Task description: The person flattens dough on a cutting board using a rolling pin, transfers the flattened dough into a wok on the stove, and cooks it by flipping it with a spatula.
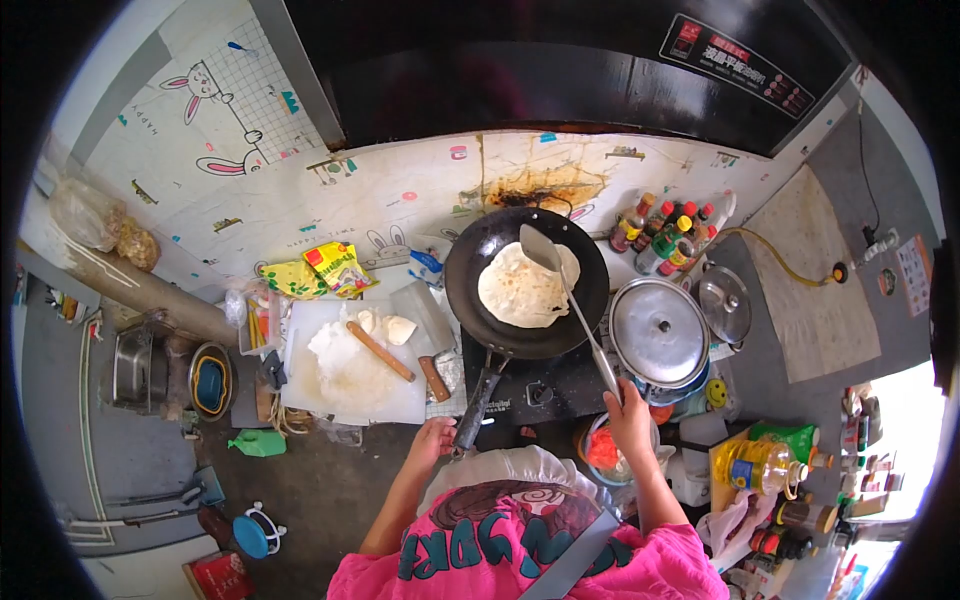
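Observation:
A pale round flatbread [518,290] lies in a black wok [470,262] on the stove. My right hand [630,420] is closed round the handle of a metal spatula [590,335], whose blade rests over the bread's upper right part. Beside the end of the wok handle [480,405] is my left hand [433,440], with its fingers curled; whether it touches the handle is unclear. To the left, a wooden rolling pin [380,350] and white dough [400,330] lie on a floured white board [310,385], with a brown-handled cleaver [433,375] at its right side.
A lidded silver pot [660,333] stands right of the wok, with sauce bottles [665,240] behind it. Yellow packets [335,268] lie behind the board. An oil bottle [765,467] stands at the lower right. A bowl with something red [603,448] sits beneath my right hand.

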A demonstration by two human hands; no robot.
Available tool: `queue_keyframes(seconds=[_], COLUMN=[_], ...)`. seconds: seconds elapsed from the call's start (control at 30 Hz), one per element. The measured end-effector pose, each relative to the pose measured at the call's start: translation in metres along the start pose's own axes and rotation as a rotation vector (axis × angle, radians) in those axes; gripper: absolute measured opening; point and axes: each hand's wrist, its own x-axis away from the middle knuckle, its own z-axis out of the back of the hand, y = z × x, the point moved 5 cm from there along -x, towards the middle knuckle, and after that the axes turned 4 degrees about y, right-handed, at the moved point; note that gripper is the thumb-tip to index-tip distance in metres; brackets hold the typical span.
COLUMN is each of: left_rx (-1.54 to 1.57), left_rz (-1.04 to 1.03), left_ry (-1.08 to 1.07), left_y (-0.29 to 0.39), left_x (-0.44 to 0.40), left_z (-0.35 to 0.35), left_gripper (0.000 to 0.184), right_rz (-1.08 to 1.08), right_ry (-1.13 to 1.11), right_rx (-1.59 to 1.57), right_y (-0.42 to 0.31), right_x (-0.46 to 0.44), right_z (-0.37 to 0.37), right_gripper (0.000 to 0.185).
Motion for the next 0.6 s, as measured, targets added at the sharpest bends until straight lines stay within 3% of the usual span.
queue_keyframes(seconds=[0.17,0.6], left_rx=[0.031,-0.021], left_rz=[-0.010,-0.053], left_ry=[0.018,0.037], left_y=[-0.016,-0.008], left_x=[-0.009,-0.007], left_z=[0.010,0.010], left_gripper=[0.031,0.028], right_rz=[-0.149,-0.077], right_ry=[-0.064,-0.018], right_rx=[-0.172,-0.018], right_y=[0.008,0.000], right_x=[0.004,0.012], right_z=[-0.011,-0.001], right_gripper=[0.032,0.030])
